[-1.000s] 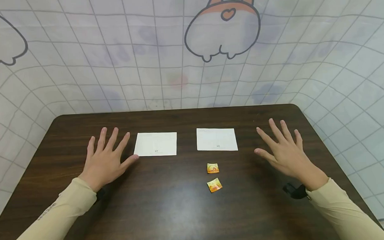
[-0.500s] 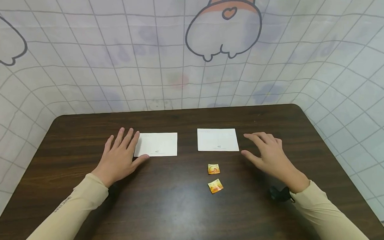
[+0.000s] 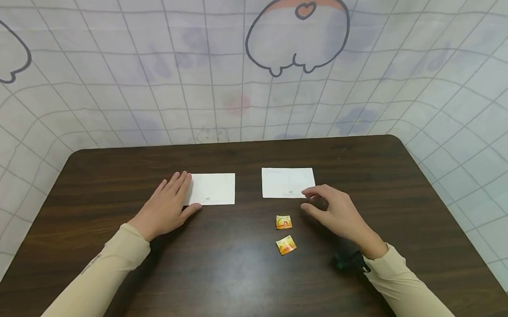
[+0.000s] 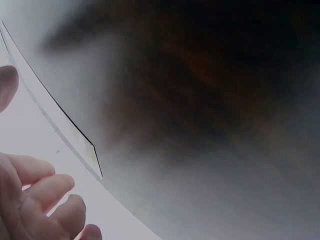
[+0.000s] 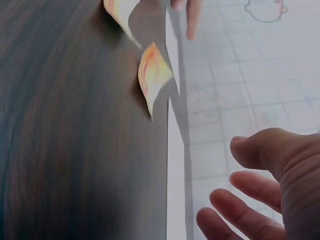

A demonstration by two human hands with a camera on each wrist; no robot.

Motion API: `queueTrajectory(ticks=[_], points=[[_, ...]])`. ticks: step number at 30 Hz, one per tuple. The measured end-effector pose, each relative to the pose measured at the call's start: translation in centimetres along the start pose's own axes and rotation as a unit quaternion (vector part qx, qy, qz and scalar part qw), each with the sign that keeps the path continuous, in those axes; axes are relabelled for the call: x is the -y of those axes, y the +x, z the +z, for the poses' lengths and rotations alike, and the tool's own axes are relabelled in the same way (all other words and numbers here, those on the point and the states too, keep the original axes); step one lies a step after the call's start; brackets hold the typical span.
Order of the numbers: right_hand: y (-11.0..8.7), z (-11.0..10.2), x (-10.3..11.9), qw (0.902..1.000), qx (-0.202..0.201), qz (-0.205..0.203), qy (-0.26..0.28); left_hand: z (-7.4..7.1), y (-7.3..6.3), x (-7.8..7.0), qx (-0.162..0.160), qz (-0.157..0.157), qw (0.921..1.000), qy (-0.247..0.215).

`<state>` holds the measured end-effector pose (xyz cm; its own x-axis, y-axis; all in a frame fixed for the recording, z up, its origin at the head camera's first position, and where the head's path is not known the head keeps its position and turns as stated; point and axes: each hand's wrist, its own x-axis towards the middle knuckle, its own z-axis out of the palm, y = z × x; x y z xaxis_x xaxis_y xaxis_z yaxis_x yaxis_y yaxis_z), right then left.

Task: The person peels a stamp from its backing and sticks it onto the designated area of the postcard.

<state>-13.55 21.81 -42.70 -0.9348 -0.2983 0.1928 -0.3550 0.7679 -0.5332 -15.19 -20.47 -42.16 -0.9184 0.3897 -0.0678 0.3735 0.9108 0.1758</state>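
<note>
Two white cards with small print lie side by side on the dark wooden table: the left card (image 3: 215,188) and the right card (image 3: 286,180). My left hand (image 3: 165,210), fingers straight and thumb spread, overlaps the left card's left edge in the head view. My right hand (image 3: 337,214) is at the right card's lower right corner, fingers gently bent and thumb apart, with nothing between them. In the right wrist view the same hand (image 5: 260,185) shows this gap. Two small yellow-orange packets, an upper packet (image 3: 283,222) and a lower packet (image 3: 286,245), lie left of the right hand.
The brown table (image 3: 224,281) has rounded far corners. Behind it hangs a white grid-patterned cloth (image 3: 171,86) with cartoon animal drawings. A dark wrist device (image 3: 350,261) sits at the right cuff.
Both hands have moved inward, the left onto the left card's edge, the right leftward to the right card's corner. The right fingers have bent from a wide spread. Cards and packets stay put.
</note>
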Motion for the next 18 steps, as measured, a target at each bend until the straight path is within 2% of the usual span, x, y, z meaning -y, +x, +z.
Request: queueTrajectory(ticks=[8, 18], points=[[0.5, 1.7, 0.6, 0.9983, 0.025, -0.014, 0.05, 0.0, 0.6, 0.2, 0.046, 0.016, 0.9988, -0.008], [0.7, 2.8, 1.2, 0.9942, 0.086, -0.024, 0.06, 0.3, 1.1, 0.7, 0.047, 0.036, 0.9982, -0.005]])
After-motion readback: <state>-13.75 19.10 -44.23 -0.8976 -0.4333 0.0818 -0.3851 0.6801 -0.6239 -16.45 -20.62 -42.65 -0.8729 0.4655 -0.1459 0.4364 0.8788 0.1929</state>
